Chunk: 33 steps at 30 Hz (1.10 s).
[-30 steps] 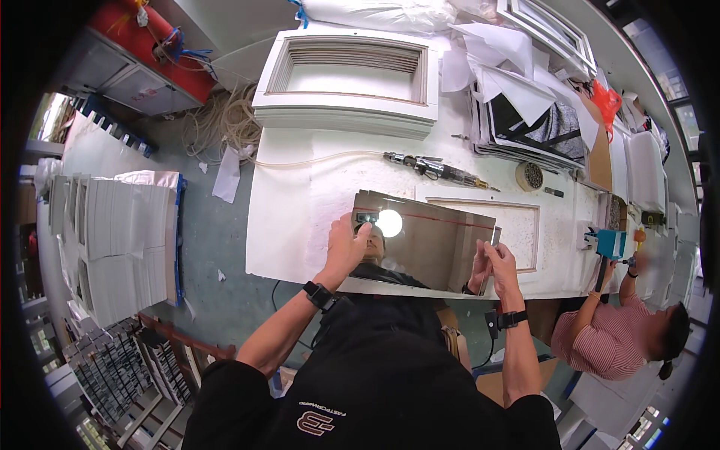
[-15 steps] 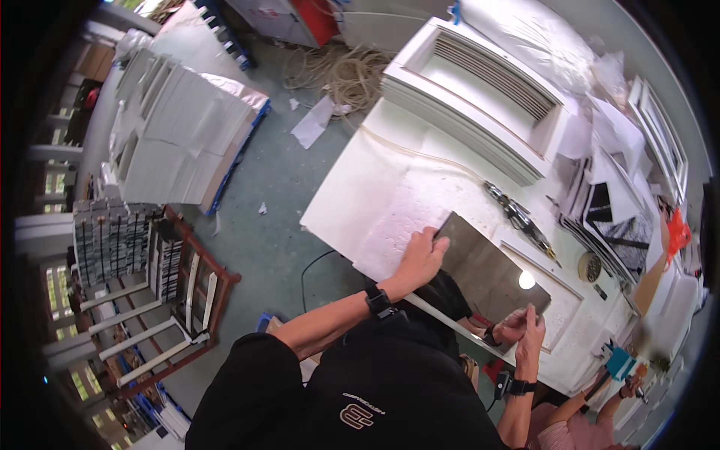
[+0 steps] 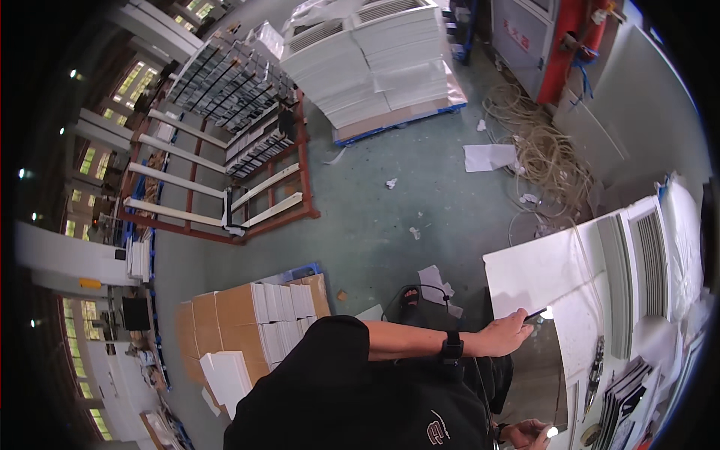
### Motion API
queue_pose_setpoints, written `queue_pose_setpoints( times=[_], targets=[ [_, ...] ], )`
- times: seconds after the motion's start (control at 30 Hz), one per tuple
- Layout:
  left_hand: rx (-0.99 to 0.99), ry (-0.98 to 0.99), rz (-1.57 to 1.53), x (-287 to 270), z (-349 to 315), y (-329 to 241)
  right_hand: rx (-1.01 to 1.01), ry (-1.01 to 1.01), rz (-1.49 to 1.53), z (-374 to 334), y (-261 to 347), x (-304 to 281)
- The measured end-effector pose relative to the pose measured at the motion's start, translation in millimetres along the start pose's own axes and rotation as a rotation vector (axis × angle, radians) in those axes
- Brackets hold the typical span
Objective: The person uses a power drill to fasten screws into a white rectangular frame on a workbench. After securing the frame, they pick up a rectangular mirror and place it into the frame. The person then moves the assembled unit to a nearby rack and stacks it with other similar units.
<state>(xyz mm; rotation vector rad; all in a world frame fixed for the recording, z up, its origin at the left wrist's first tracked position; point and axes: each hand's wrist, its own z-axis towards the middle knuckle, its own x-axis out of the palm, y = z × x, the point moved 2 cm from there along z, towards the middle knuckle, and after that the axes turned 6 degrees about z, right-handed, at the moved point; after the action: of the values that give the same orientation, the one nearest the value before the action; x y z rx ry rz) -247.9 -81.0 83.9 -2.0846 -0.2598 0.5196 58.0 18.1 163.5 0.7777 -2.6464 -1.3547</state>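
A dark, reflective glass pane [image 3: 535, 375] is held at the edge of the white worktable [image 3: 517, 274] at right. My left hand [image 3: 504, 335] grips its far corner, thumb and fingers closed on the edge. At the lower rim of the picture my right hand [image 3: 541, 442] is at the pane's near end, mostly cut off. Fingers mirrored in the glass show beside it. A dark hand tool [image 3: 595, 367] with a hose lies on the table just right of the pane.
White louvred frames [image 3: 645, 262] are stacked on the table's right part. Coiled hose [image 3: 551, 150] and paper scraps [image 3: 489, 157] lie on the floor. A wrapped panel stack [image 3: 375, 75] stands far off. A brown rack [image 3: 225, 180] and cardboard-wrapped panels [image 3: 240, 322] are at left.
My view has swung left, so the table and pane now sit at the right of the picture. Both hands keep hold of the pane. More of the floor, rack and wrapped panels shows.
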Motion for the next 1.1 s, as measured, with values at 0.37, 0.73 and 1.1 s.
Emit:
queue_pose_setpoints(
  times=[0.37,0.73,1.1],
  targets=[
    [-0.254,-0.417,-0.250,-216.0,-135.2,172.2,-0.102,0.574,-0.344,-4.2,41.1,254.3],
    [-0.414,-0.783,-0.464,-338.9,-265.3,248.7,-0.115,0.859,-0.541,42.6,62.8,494.8],
    [-0.509,-1.095,-0.589,-445.0,-291.7,335.2,-0.150,1.213,-0.766,-0.5,96.1,771.4]
  ],
)
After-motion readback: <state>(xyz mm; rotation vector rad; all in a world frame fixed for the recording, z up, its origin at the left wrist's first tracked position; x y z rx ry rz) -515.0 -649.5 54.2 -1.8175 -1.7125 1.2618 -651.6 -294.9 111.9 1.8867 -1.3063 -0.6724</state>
